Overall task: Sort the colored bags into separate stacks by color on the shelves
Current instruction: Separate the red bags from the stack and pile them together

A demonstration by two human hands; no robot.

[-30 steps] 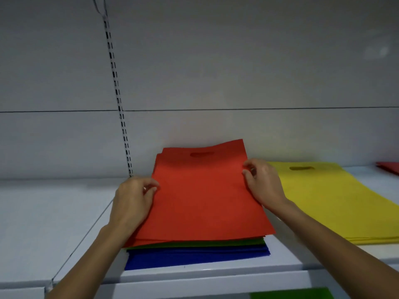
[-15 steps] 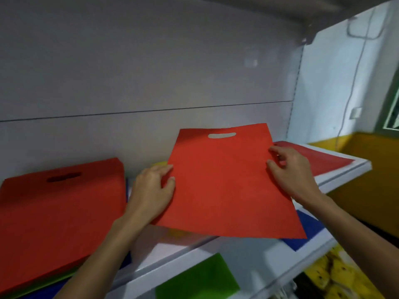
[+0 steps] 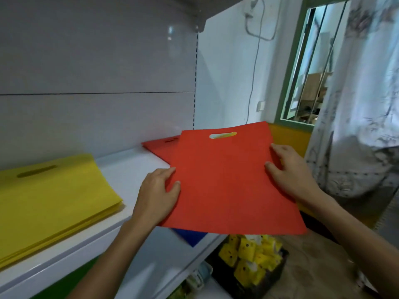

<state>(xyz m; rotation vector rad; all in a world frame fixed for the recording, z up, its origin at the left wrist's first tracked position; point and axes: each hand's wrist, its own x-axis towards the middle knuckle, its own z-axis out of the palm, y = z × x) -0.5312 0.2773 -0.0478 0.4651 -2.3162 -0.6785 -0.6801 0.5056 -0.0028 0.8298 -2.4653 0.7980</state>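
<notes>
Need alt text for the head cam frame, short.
The left hand and right hand hold a red bag by its side edges above a white shelf, near a red stack at its right end. A yellow stack lies further left; a blue bag pokes out beneath the held one.

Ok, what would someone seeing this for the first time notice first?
The big red bag held out in mid-frame, the left hand gripping its left edge and the right hand its right edge. Behind it a red stack lies at the far right end of the shelf, and a yellow stack sits on the left.
</notes>
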